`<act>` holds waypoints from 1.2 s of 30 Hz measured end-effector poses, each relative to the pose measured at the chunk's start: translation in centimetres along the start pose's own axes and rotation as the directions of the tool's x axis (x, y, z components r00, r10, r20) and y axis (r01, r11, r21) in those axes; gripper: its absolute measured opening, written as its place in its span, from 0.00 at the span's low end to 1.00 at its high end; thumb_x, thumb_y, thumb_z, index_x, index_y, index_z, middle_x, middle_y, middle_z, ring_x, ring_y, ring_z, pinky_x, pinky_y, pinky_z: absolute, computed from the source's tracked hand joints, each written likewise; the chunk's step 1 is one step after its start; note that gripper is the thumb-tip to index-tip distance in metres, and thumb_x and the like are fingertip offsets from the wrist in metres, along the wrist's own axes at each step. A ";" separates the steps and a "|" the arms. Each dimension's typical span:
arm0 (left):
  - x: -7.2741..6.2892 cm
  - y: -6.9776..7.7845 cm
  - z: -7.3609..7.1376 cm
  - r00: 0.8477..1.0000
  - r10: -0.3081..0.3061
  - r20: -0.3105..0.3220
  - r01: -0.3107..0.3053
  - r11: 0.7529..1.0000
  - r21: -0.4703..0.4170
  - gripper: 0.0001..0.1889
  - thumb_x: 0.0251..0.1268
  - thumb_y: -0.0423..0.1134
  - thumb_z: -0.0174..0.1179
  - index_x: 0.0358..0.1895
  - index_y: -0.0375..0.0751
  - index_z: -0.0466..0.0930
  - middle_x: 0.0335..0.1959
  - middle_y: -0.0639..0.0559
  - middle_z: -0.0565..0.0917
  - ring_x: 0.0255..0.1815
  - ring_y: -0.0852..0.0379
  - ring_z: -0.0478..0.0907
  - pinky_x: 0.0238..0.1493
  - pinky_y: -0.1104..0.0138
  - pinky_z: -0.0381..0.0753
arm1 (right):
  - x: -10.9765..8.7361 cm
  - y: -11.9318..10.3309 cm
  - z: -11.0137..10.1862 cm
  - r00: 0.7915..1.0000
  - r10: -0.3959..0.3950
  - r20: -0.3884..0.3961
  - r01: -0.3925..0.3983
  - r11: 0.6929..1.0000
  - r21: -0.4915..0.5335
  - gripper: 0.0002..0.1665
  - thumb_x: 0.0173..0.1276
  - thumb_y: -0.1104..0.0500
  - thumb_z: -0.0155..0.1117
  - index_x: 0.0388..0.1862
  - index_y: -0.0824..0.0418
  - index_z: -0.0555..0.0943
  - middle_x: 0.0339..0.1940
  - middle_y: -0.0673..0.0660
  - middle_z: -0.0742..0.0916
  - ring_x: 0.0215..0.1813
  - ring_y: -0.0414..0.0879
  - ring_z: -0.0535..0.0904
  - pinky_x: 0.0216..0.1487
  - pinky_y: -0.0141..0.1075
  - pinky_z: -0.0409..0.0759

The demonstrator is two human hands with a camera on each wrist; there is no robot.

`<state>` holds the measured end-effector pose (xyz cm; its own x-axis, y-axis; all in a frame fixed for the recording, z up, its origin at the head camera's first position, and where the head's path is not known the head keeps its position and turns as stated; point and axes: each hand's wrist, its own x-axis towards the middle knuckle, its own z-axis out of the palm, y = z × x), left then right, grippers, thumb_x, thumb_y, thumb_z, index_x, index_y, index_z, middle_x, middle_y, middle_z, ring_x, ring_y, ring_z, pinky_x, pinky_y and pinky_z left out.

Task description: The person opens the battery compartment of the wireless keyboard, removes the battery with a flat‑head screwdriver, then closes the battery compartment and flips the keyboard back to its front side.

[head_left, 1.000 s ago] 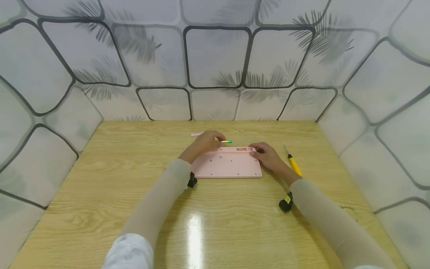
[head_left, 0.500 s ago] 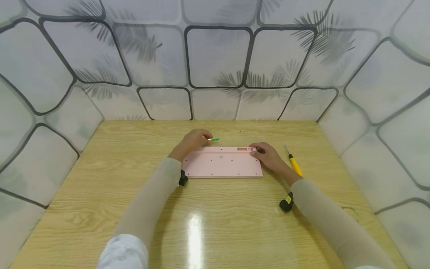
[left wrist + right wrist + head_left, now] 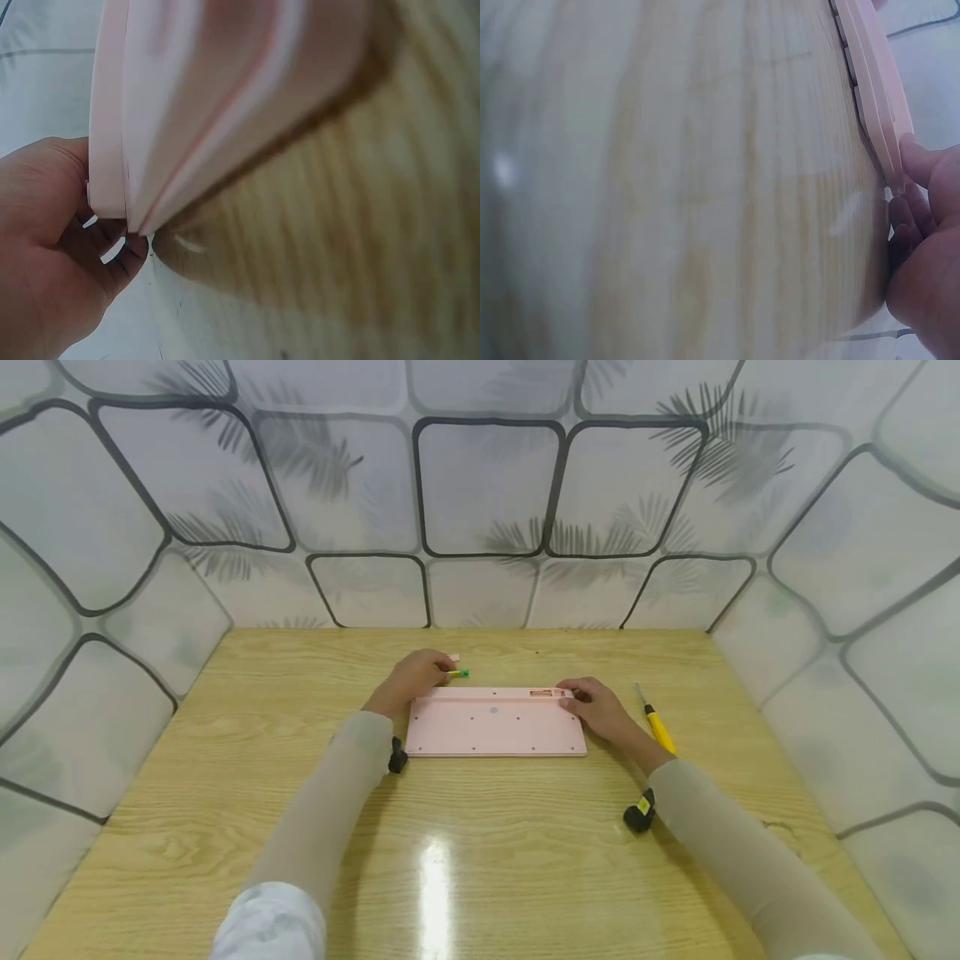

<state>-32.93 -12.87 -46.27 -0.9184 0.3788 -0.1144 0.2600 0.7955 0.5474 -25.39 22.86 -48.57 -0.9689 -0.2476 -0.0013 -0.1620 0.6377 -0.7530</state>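
Note:
A pink keyboard (image 3: 497,732) lies face down on the table, its screw-dotted back upward and a slot-like battery compartment (image 3: 540,693) uncovered near the far right corner. Just beyond its far left corner, my left hand (image 3: 417,677) pinches a small green and yellow battery (image 3: 461,673), which sticks out to the right of the fingers. My right hand (image 3: 597,703) grips the keyboard's far right corner, thumb on the back. In the right wrist view, the right thumb presses the pink edge (image 3: 881,90) with the other fingers curled beneath. The left wrist view hides the battery.
Behind the left fingers a small pale pink strip (image 3: 453,657) lies partly covered. A screwdriver with a yellow handle (image 3: 659,731) rests right of the right hand. Patterned fabric walls (image 3: 487,485) enclose the table (image 3: 525,860) at the back and sides.
My left hand has moved left with the battery, away from the compartment, uncovering the keyboard's left part. The right hand and keyboard have stayed in place.

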 end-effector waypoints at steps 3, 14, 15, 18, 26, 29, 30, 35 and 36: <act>-0.3 -0.2 -0.2 1.000 -0.008 -0.008 0.008 1.000 0.018 0.14 0.73 0.41 0.60 0.57 0.44 0.84 0.57 0.47 0.85 0.59 0.46 0.78 0.65 0.49 0.73 | 0.0 0.0 0.0 1.000 0.002 -0.001 -0.002 1.000 0.003 0.21 0.78 0.57 0.59 0.67 0.58 0.77 0.60 0.62 0.78 0.54 0.55 0.73 0.59 0.48 0.72; -0.7 -0.5 -0.6 1.000 -0.022 -0.023 0.023 0.998 0.066 0.15 0.73 0.40 0.60 0.58 0.44 0.84 0.60 0.46 0.83 0.63 0.45 0.77 0.66 0.49 0.73 | -0.1 -0.1 0.0 1.000 0.010 0.002 -0.010 1.000 0.010 0.21 0.78 0.57 0.59 0.67 0.58 0.77 0.60 0.62 0.78 0.55 0.55 0.73 0.59 0.48 0.72; -0.7 -0.5 -0.6 0.999 -0.022 -0.023 0.023 0.997 0.069 0.15 0.73 0.40 0.60 0.58 0.44 0.84 0.60 0.46 0.83 0.63 0.45 0.77 0.66 0.49 0.73 | -0.1 -0.1 0.0 1.000 0.010 0.001 -0.010 1.000 0.009 0.21 0.78 0.57 0.59 0.67 0.58 0.77 0.60 0.62 0.78 0.55 0.55 0.73 0.59 0.48 0.72; -0.7 -0.7 -0.6 1.000 -0.025 -0.017 0.026 0.997 0.069 0.15 0.73 0.40 0.60 0.59 0.45 0.84 0.60 0.46 0.84 0.62 0.45 0.78 0.64 0.50 0.75 | -0.1 -0.2 0.0 1.000 0.013 -0.001 -0.013 1.000 0.012 0.21 0.78 0.57 0.59 0.66 0.58 0.77 0.60 0.62 0.78 0.54 0.56 0.73 0.59 0.48 0.72; -0.7 -0.9 -0.6 0.999 -0.041 -0.002 0.041 0.998 0.040 0.16 0.73 0.41 0.61 0.60 0.44 0.83 0.58 0.46 0.84 0.59 0.46 0.79 0.62 0.50 0.76 | -0.2 -0.3 0.0 1.000 0.009 -0.003 -0.009 1.000 0.020 0.21 0.78 0.57 0.59 0.66 0.58 0.77 0.60 0.63 0.78 0.55 0.56 0.73 0.59 0.48 0.72; -0.8 -0.9 -0.8 0.999 -0.039 0.008 0.039 0.998 0.042 0.16 0.73 0.41 0.61 0.60 0.45 0.83 0.59 0.46 0.83 0.60 0.46 0.78 0.63 0.50 0.75 | -0.2 -0.2 0.0 1.000 0.007 -0.002 -0.007 1.000 0.016 0.21 0.78 0.57 0.59 0.67 0.59 0.77 0.60 0.63 0.78 0.55 0.55 0.73 0.59 0.47 0.71; -0.9 -0.9 -0.9 0.999 -0.041 0.011 0.041 0.999 0.034 0.16 0.73 0.41 0.61 0.60 0.45 0.83 0.60 0.46 0.83 0.61 0.46 0.78 0.64 0.50 0.75 | -0.2 -0.2 0.0 1.000 0.006 -0.002 -0.006 1.000 0.014 0.21 0.78 0.57 0.59 0.67 0.59 0.77 0.59 0.63 0.78 0.54 0.55 0.73 0.59 0.47 0.71; -1.0 -0.8 -1.3 0.998 -0.067 0.014 0.068 0.994 -0.080 0.16 0.73 0.41 0.59 0.61 0.46 0.82 0.62 0.45 0.81 0.62 0.45 0.76 0.65 0.49 0.73 | -0.3 0.0 0.1 1.000 -0.001 -0.003 0.001 1.000 0.011 0.21 0.78 0.56 0.59 0.67 0.58 0.77 0.59 0.62 0.78 0.54 0.55 0.73 0.58 0.47 0.72; -0.9 -0.8 -1.5 0.998 -0.069 0.011 0.070 0.992 -0.101 0.16 0.74 0.41 0.58 0.61 0.46 0.82 0.62 0.45 0.80 0.62 0.45 0.75 0.65 0.49 0.73 | -0.3 0.0 0.1 1.000 -0.002 -0.003 0.002 1.000 0.012 0.21 0.78 0.56 0.59 0.67 0.58 0.77 0.59 0.62 0.78 0.54 0.55 0.73 0.58 0.47 0.72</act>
<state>-32.72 -14.58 -45.40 -0.9307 0.3283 -0.1613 0.1637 0.7683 0.6188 -25.11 22.82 -48.67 -0.9690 -0.2469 0.0025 -0.1620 0.6282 -0.7610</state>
